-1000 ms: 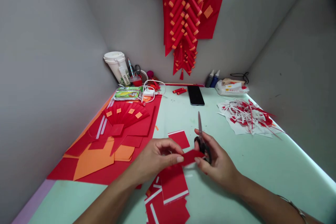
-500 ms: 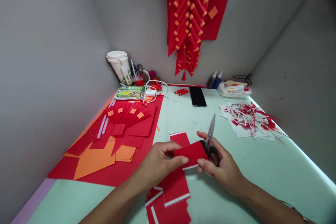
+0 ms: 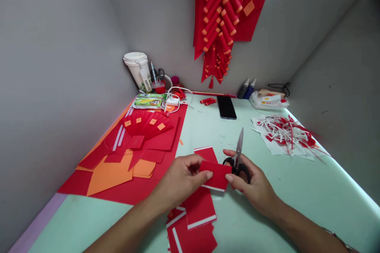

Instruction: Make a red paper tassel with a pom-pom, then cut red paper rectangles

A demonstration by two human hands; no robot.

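Note:
Between my hands is a red paper piece [image 3: 216,175] with a white strip along its lower edge. My left hand [image 3: 187,176] pinches its left side, thumb on top. My right hand [image 3: 252,180] pinches its right corner with the thumb and also carries black-handled scissors [image 3: 238,154], whose closed blades point up and away. Below the held piece lie more red papers [image 3: 201,207] with white strips at their edges, partly overlapping on the table. Some fingers of both hands are hidden behind the paper.
Red and orange sheets and a pleated red fan [image 3: 145,124] cover the left side. A phone [image 3: 227,107] lies at the back, with two small red rolls [image 3: 208,101] beside it. Paper scraps [image 3: 285,136] are heaped at the right. A red firecracker decoration [image 3: 222,12] hangs on the wall.
The red paper piece has turned to lie more level between my hands, and its right end has come down slightly. The scissors stay in my right hand. The view has shifted slightly.

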